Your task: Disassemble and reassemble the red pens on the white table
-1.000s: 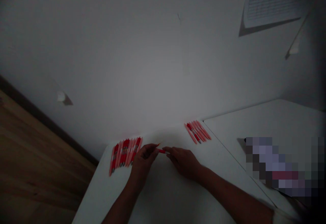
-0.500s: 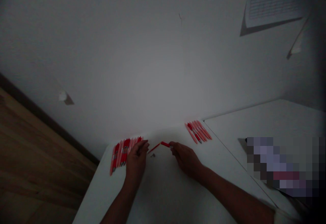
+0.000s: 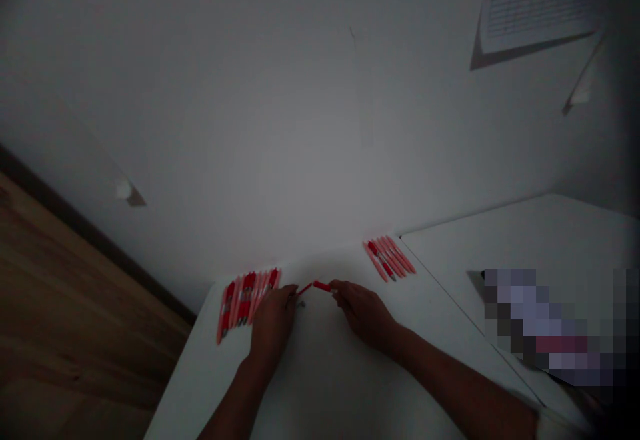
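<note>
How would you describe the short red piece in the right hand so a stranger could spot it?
On the white table, find the gap between two rows of red and pink pens. There the right hand pinches a short red piece in its fingers; unlike the rowed pens, it is held.

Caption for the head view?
Right hand grips a red pen barrel, a thin red refill reaching toward left hand, between rows of pens on a white table.
</note>
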`<state>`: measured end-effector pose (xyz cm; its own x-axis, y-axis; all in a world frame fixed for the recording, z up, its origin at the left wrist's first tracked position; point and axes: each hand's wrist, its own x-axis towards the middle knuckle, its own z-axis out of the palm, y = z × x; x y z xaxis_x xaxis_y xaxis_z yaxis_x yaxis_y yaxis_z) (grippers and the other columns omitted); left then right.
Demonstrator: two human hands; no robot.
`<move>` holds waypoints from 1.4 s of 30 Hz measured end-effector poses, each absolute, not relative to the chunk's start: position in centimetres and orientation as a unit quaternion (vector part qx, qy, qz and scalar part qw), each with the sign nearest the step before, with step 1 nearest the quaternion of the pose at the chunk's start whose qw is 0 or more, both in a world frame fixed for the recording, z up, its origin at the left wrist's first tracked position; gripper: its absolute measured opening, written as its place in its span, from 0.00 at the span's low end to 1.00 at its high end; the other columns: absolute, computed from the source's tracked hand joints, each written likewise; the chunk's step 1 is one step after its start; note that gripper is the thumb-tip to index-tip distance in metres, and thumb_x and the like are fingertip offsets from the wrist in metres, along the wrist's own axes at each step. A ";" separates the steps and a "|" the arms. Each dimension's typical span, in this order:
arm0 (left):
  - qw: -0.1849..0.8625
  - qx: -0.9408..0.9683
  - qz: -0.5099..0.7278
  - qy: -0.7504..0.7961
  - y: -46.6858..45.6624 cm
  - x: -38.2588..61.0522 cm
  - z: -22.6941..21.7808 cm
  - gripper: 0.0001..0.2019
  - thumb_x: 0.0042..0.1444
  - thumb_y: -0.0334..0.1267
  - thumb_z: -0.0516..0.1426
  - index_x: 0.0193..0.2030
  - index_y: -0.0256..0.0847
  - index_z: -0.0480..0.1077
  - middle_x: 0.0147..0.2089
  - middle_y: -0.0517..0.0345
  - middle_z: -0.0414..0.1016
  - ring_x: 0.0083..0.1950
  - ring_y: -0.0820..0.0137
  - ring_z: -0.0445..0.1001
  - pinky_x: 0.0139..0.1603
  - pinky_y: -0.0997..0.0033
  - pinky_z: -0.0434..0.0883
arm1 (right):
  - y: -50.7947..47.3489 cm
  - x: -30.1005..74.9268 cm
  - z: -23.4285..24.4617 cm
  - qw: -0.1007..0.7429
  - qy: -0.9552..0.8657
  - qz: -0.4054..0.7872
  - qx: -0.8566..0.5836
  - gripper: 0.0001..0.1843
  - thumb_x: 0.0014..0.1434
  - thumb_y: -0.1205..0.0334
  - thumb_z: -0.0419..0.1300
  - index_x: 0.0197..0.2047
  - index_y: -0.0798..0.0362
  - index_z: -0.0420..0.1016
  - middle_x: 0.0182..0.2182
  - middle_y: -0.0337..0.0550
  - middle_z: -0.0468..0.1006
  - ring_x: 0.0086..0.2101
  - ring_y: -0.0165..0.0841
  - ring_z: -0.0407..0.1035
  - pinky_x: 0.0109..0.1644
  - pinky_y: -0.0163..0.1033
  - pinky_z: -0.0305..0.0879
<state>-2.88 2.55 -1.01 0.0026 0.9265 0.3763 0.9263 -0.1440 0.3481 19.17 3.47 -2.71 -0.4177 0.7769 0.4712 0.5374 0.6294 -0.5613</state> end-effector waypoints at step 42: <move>0.367 0.363 0.689 0.509 3.1 -2.2 -0.1 0.18 0.37 0.35 0.68 0.38 0.38 0.73 0.34 0.57 0.76 0.37 0.73 0.73 0.42 0.71 0.68 | 3.4 19.2 -2.2 0.372 -0.823 0.183 -0.390 0.16 0.67 0.63 0.44 0.54 0.56 0.66 0.39 0.49 0.76 0.37 0.34 0.70 0.42 0.39 0.65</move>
<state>-2.16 3.05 -0.09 -0.4675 0.8749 0.1264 -0.1362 -0.2125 0.9676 19.21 3.37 -2.20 -0.4200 0.7772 0.4685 0.5053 0.6291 -0.5907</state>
